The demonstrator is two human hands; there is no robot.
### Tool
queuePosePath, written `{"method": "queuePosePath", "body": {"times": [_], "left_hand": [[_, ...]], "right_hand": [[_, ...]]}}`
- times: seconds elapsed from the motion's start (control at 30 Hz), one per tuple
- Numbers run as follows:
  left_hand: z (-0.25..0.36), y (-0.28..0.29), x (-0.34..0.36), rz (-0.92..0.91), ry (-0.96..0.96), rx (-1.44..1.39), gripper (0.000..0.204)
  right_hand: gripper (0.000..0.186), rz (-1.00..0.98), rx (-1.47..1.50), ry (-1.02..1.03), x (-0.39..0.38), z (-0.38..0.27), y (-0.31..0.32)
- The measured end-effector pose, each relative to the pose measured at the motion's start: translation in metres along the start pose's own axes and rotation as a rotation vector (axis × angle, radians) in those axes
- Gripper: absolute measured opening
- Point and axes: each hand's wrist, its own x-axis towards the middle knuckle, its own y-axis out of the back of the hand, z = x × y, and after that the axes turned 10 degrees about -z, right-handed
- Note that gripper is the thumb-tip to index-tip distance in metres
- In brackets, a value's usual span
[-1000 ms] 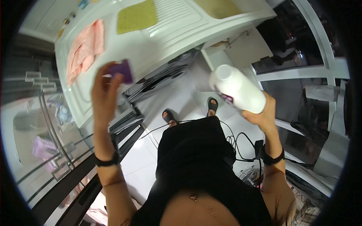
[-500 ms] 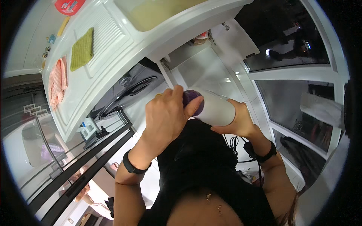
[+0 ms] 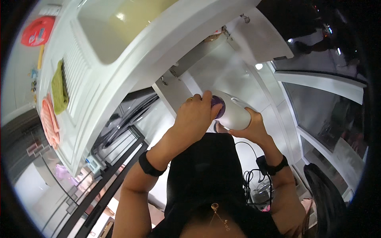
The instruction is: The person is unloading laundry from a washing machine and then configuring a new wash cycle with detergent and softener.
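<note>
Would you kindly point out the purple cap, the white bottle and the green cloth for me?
Purple cap [image 3: 218,101]: head view, on the exposed part of its surface.
White bottle [image 3: 237,117]: head view, on the side of its body.
Green cloth [image 3: 60,93]: head view, near the middle of its surface.

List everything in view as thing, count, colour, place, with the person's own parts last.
Bottle: one, white, centre
Cap: one, purple, at the bottle's end
Counter: one, white, upper left
Basin: one, white, in the counter
Green cloth: one, green, on the counter
Pink cloth: one, pink, on the counter
Container: one, red, far upper left
Cabinet door: one, white, upper centre-right
Cables: count unclear, black, lower right of centre
Window panes: several, dark, right side
Garment: one, black, lower centre
Necklace: one, gold, bottom centre
Wristbands: two, black, one per wrist
Left hand: one, bare, on the cap
Right hand: one, bare, around the bottle
</note>
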Motion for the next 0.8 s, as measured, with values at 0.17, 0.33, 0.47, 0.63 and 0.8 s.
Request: {"method": "queuePosePath", "body": {"times": [0.17, 0.33, 0.47, 0.63, 0.8], "left_hand": [[-0.022, -0.02, 0.031, 0.299, -0.255, 0.085, 0.055], [-0.084, -0.062, 0.037, 0.284, -0.139, 0.317, 0.053], [-0.12, -0.099, 0.042, 0.304, 0.042, 0.453, 0.047], [-0.123, -0.112, 0.05, 0.377, 0.097, 0.456, 0.042], [-0.126, -0.114, 0.048, 0.411, 0.129, 0.456, 0.04]], "right_hand": [[0.059, -0.043, -0.054, -0.092, 0.055, 0.065, -0.017], [0.071, -0.121, 0.103, -0.24, 0.146, 0.143, -0.047], [0.079, 0.028, 0.031, -0.365, 0.23, 0.193, -0.079], [0.074, 0.099, 0.311, -0.278, 0.317, 0.224, -0.096], [0.072, 0.158, 0.431, -0.211, 0.393, 0.219, -0.114]]}}
